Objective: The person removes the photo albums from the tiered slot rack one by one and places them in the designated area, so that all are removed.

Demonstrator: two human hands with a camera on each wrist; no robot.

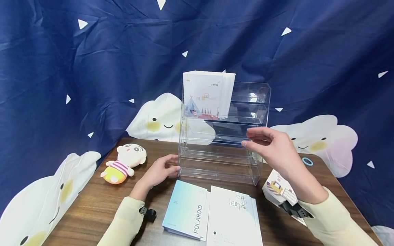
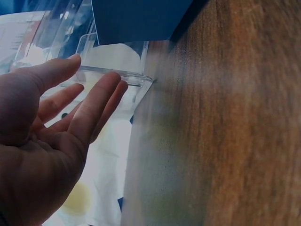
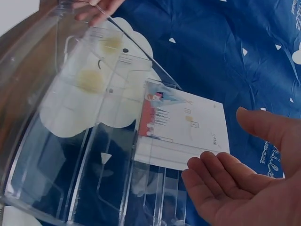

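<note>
A clear tiered acrylic rack (image 1: 215, 165) stands on the table, with a white illustrated album (image 1: 203, 94) in its upper left part and thinner white edges showing behind it. My left hand (image 1: 162, 168) is at the rack's lower left side, thumb and fingers apart; whether the fingertips touch the plastic is hard to tell. In front of the rack's right side, my right hand (image 1: 271, 145) is raised with bent, relaxed fingers and nothing in them. The right wrist view shows the album (image 3: 188, 122) beside that right hand (image 3: 235, 183).
Before the rack lie a pale blue album marked POLAROID (image 1: 186, 208) and a white album (image 1: 232, 215). A plush doll (image 1: 126, 162) lies at the left. On the right are a white printed box (image 1: 274, 186), partly behind the forearm, and a light blue ring (image 1: 307, 161). A blue curtain (image 1: 123, 44) hangs behind.
</note>
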